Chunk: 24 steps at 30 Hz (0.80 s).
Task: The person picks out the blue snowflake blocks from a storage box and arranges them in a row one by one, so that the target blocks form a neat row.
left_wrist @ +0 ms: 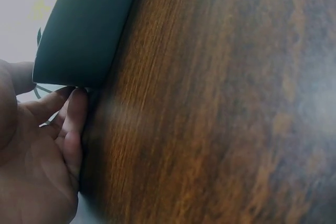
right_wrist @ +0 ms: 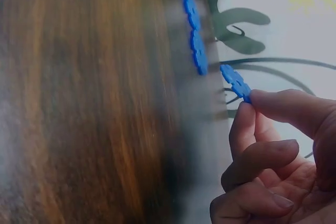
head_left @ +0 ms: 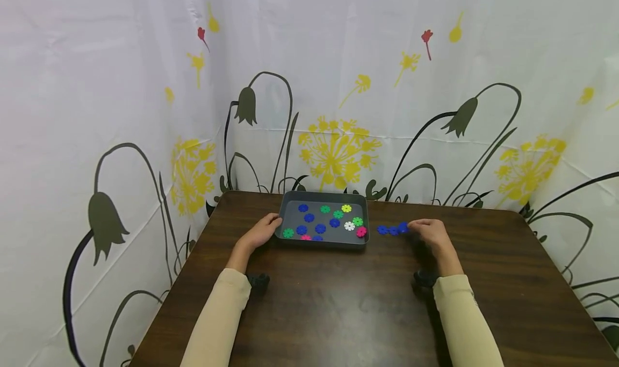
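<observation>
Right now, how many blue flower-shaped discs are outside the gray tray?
3: one blue flower-shaped disc lies on the wooden table right of the gray tray, another lies just right of it, and the third is pinched by the right hand.

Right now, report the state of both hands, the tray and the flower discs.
Left hand: gripping the tray at its left end.
Right hand: pinching one blue disc.
Pinched blue disc: raised off the table.
Two other blue discs: lying on the table.
Tray: upright, open-topped.
Discs in the tray: scattered.
</observation>
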Available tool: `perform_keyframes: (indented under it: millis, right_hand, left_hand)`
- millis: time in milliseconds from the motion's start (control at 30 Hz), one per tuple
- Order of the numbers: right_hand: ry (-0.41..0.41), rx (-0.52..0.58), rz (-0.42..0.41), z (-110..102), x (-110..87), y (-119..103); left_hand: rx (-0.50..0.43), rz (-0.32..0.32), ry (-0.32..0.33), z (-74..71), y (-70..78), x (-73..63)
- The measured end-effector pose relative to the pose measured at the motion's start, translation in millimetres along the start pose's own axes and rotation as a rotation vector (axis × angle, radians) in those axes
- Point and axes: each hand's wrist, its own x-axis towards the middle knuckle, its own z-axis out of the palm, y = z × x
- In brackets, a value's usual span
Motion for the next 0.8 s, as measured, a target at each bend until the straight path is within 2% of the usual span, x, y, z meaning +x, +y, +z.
perform_keyframes:
  millis: [233, 800]
  right_hand:
    - [-0.015, 0.022, 0.04, -5.0, 7.7, 5.4]
    - [-0.041, 0.058, 0.036, -7.5, 9.0, 8.4]
  left_hand:
    - [0.005, -0.01, 0.011, 1.0, -1.1, -1.1]
    - [0.009, 0.008, 0.005, 1.4, -0.2, 2.2]
